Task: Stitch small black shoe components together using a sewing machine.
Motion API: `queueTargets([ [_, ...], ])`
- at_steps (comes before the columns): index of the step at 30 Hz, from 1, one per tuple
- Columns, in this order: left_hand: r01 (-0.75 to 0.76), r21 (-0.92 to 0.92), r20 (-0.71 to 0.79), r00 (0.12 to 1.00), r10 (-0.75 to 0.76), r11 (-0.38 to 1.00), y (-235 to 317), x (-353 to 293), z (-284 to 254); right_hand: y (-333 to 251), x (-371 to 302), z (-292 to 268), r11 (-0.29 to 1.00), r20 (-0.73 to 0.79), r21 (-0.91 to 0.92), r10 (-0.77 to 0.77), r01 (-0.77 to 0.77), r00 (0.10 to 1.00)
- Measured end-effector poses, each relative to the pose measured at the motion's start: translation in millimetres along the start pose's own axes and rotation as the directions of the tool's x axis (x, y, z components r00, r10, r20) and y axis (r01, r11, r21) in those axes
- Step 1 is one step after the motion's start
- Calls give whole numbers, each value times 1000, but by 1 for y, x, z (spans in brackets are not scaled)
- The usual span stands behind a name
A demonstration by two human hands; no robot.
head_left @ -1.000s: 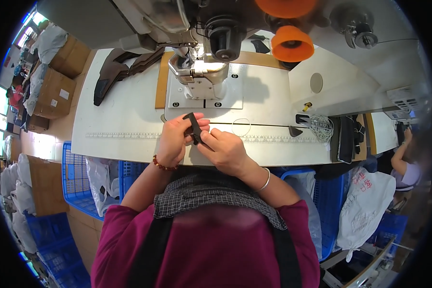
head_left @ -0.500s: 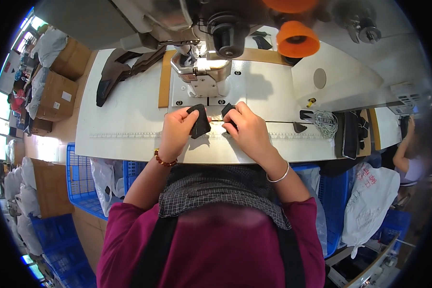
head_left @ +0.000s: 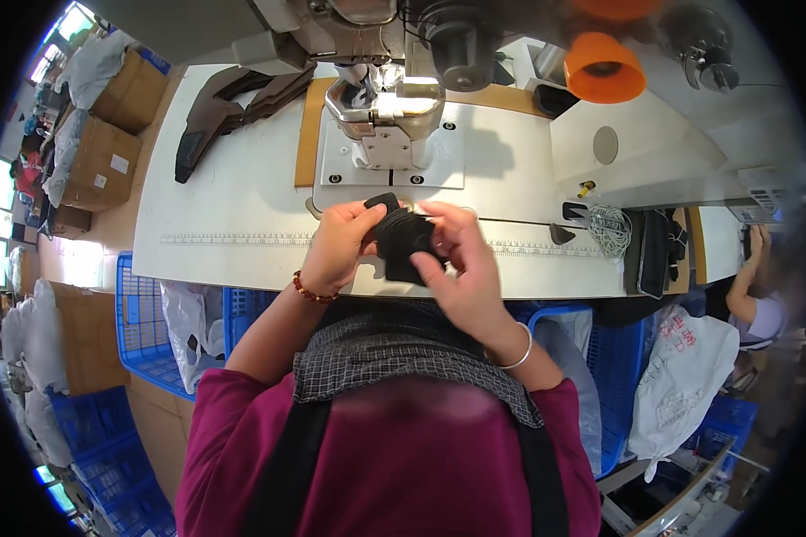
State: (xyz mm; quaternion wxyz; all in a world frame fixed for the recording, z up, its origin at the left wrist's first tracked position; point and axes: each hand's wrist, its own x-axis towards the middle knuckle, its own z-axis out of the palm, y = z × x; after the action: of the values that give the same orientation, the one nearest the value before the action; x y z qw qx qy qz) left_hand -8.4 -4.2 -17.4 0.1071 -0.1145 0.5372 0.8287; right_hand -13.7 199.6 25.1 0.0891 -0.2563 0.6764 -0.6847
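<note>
In front of the sewing machine head [head_left: 387,121], a bunch of black fabric pieces [head_left: 403,243] is held just above the white table. Several layers show at its top edge. My left hand [head_left: 342,246] pinches it from the left, thumb on top. On the other side my right hand [head_left: 464,268] curls around its right edge, thumb at the lower corner and fingers higher up. The right fingers are slightly blurred, and how many pieces there are cannot be made out.
Dark cut pieces [head_left: 215,112] lie at the table's far left. A ruler strip [head_left: 242,239] runs along the front. To the right are a small dark piece [head_left: 561,234] and a coil of pale cord [head_left: 608,231]. Blue baskets [head_left: 139,327] stand below; a co-worker [head_left: 752,300] sits far right.
My hands were apart, each with black material. The right hand has moved against the left, and the black pieces are now together. The view has shifted slightly.
</note>
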Motion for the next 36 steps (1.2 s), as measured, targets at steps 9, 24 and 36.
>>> queueTargets([
  [9, 10, -28, -54, 998, -11, 1000, -5, -10, 11, 26, 13, -1, 916, -126, -402, -63, 7, 990],
  [24, 33, -58, -52, 998, -36, 998, -7, -11, 10, 38, 11, -12, 975, 48, 109, 188, -193, 981],
  [36, 33, -84, -50, 998, -37, 996, -8, -13, 13, 48, 10, -19, 883, 66, 404, 234, -240, 970],
])
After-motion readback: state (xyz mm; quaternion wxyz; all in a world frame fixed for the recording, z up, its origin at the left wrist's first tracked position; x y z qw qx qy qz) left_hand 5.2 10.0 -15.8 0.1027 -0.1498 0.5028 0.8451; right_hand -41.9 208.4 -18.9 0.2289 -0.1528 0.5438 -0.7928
